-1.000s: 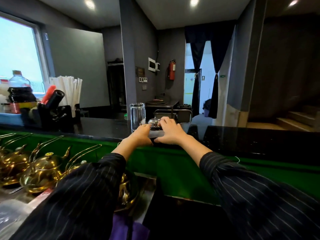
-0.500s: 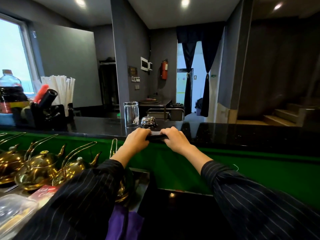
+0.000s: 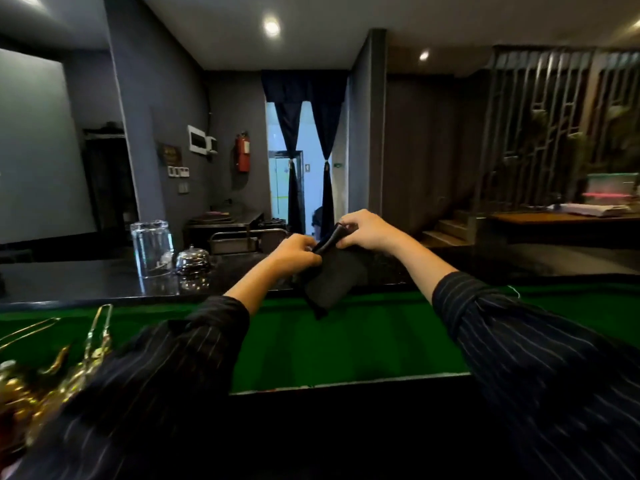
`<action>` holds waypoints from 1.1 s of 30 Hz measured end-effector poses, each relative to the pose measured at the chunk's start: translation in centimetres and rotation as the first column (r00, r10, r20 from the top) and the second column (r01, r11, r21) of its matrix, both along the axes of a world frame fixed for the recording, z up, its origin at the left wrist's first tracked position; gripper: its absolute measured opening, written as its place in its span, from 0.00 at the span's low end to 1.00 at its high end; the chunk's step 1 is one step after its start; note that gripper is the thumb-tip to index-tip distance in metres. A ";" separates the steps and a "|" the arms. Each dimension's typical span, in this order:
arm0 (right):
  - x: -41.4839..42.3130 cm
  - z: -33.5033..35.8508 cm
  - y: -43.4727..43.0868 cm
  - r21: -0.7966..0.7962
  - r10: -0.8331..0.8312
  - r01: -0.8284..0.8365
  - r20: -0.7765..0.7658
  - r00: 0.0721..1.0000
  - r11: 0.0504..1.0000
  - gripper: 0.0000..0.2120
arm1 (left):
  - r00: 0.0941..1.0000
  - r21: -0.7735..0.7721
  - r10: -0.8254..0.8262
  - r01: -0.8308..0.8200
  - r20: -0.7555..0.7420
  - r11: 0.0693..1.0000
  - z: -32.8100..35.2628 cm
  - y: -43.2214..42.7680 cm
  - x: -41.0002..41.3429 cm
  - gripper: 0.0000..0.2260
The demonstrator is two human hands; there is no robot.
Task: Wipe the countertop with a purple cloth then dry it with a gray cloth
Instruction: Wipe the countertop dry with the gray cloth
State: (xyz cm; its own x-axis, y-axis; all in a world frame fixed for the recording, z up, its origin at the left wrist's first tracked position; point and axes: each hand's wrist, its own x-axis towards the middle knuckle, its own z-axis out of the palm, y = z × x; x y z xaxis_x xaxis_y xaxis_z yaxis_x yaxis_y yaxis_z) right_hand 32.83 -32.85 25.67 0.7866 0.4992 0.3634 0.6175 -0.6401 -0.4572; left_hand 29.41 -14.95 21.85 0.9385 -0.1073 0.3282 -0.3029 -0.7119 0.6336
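Observation:
A dark gray cloth (image 3: 332,275) hangs lifted above the black countertop (image 3: 86,282), its lower corner dangling over the green panel. My left hand (image 3: 298,252) pinches its upper left edge. My right hand (image 3: 367,230) grips the upper right edge a little higher. Both hands hold the cloth in the air near the counter's front edge. No purple cloth shows in this view.
An upturned clear glass (image 3: 150,247) and a chrome call bell (image 3: 192,261) stand on the counter left of my hands. Brass teapots (image 3: 41,379) crowd the lower left. A green panel (image 3: 346,337) runs below the counter. Stairs and a desk lie at the right.
The cloth went from lying pressed on the counter under both hands to being lifted and held between them. My view has swung right; the purple cloth at the bottom edge has left the frame.

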 end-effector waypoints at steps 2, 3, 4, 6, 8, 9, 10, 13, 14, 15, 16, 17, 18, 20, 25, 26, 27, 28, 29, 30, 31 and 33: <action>0.9 0.3 -3.4 -0.011 -0.026 0.026 -0.052 0.998 1.000 0.08 | 0.999 -0.013 -0.039 0.039 0.002 0.999 -0.6 -3.9 1.4 0.02; 1.4 0.2 -5.1 -0.014 -0.048 0.047 -0.071 0.996 0.999 0.09 | 0.999 -0.009 -0.048 0.048 0.008 0.999 -0.9 -5.8 2.1 0.02; 1.7 0.0 -6.7 -0.015 -0.068 0.067 -0.079 0.995 0.998 0.10 | 0.999 -0.003 -0.046 0.046 0.007 0.999 -1.2 -7.6 2.8 0.04; 2.7 -0.4 -9.9 -0.002 -0.103 0.104 -0.080 0.991 0.995 0.11 | 1.000 -0.024 -0.024 0.024 0.001 0.999 -1.8 -11.0 4.4 0.06; 3.8 -0.9 -12.9 0.021 -0.158 0.159 -0.067 0.985 0.987 0.11 | 1.000 -0.066 0.007 -0.007 -0.004 0.998 -2.2 -14.3 5.9 0.08; 4.4 -1.1 -14.3 0.035 -0.189 0.191 -0.054 0.981 0.981 0.12 | 1.000 -0.088 0.021 -0.021 -0.002 0.996 -2.4 -15.9 6.6 0.09; 5.1 -1.4 -15.6 0.055 -0.215 0.217 -0.040 0.976 0.975 0.12 | 0.999 -0.114 0.039 -0.039 0.000 0.993 -2.5 -17.5 7.2 0.09; 7.9 -2.3 -19.1 0.113 -0.232 0.233 -0.027 0.972 0.966 0.08 | 0.994 -0.202 0.106 -0.098 0.029 0.974 -3.0 -21.7 9.5 0.07; 9.0 -2.5 -20.1 0.114 -0.229 0.232 -0.041 0.973 0.966 0.08 | 0.992 -0.242 0.125 -0.116 0.024 0.963 -3.2 -23.0 10.3 0.07; 10.1 -2.8 -21.1 0.103 -0.226 0.232 -0.064 0.972 0.967 0.09 | 0.990 -0.280 0.142 -0.132 0.016 0.951 -3.5 -24.2 11.1 0.07; 11.2 -3.1 -22.1 0.076 -0.229 0.236 -0.091 0.969 0.969 0.11 | 0.988 -0.315 0.156 -0.147 0.002 0.937 -3.8 -25.3 11.9 0.06; 12.2 -3.4 -23.1 0.046 -0.232 0.239 -0.119 0.965 0.970 0.12 | 0.985 -0.344 0.171 -0.162 -0.005 0.925 -4.1 -26.4 12.5 0.06; 13.1 -3.6 -24.1 0.018 -0.242 0.247 -0.144 0.960 0.969 0.13 | 0.982 -0.363 0.187 -0.178 -0.009 0.915 -4.4 -27.4 13.1 0.06; 15.0 -4.1 -25.8 -0.021 -0.267 0.267 -0.176 0.948 0.963 0.16 | 0.973 -0.365 0.229 -0.216 -0.005 0.906 -4.9 -29.3 14.2 0.08; 17.8 -5.6 -27.7 -0.065 -0.306 0.303 -0.038 0.951 0.951 0.20 | 0.912 0.097 0.393 -0.405 0.119 0.909 -5.2 -32.5 15.2 0.13; 18.1 -6.1 -28.0 -0.079 -0.277 0.274 -0.032 0.960 0.958 0.22 | 0.896 0.203 0.398 -0.435 0.199 0.877 -5.0 -32.9 15.2 0.15; 18.3 -6.4 -28.2 -0.080 -0.236 0.232 -0.051 0.970 0.969 0.24 | 0.892 0.271 0.351 -0.426 0.284 0.863 -4.7 -33.3 15.3 0.16; 18.2 -6.6 -28.6 -0.070 -0.218 0.213 -0.080 0.973 0.975 0.26 | 0.905 0.335 0.258 -0.372 0.339 0.866 -4.5 -33.7 15.6 0.15; 18.3 -6.8 -29.1 -0.047 -0.229 0.226 -0.088 0.969 0.973 0.27 | 0.927 0.403 0.145 -0.286 0.345 0.869 -4.3 -34.1 15.9 0.14; 18.2 -6.9 -29.8 -0.019 -0.268 0.267 -0.084 0.960 0.963 0.26 | 0.955 0.460 0.057 -0.192 0.290 0.867 -4.3 -34.4 16.5 0.14; 18.2 -7.0 -30.5 -0.009 -0.318 0.318 -0.080 0.945 0.948 0.24 | 0.984 0.508 0.010 -0.102 0.180 0.855 -4.3 -34.5 17.1 0.16; 18.2 -7.7 -32.0 -0.090 -0.429 0.424 -0.045 0.902 0.901 0.20 | 0.996 0.616 -0.002 0.057 -0.089 0.785 -4.9 -34.7 18.5 0.20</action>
State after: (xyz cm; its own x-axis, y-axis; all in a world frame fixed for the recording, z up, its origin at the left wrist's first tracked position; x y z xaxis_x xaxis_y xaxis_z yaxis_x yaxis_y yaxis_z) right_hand 50.99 -64.81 17.98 0.9501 0.1347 0.2813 0.2493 -0.8700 -0.4253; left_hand 47.91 -49.66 16.95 0.9511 -0.2897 0.1070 -0.2990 -0.9506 0.0838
